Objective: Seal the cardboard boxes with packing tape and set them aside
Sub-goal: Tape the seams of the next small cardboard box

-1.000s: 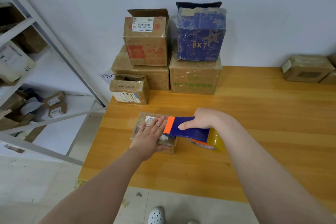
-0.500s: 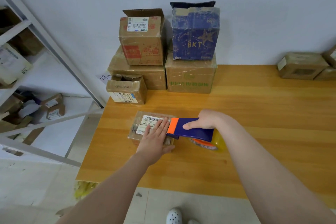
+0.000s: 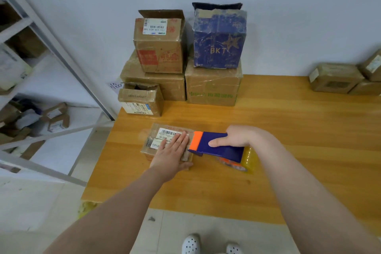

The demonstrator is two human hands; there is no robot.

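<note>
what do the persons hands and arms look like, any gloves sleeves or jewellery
The left hand and right hand are bare: no gloves, rings, watch or bracelet show. The left forearm and right forearm are uncovered too, with no sleeve in view up to the frame's edge.

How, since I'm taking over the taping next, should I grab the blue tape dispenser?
Probably as the right hand does: wrap the tape dispenser round its blue middle, coming from above and the right. Its orange end points left at the flat box, and the tape roll hangs under the rear, so both stay free.
</note>
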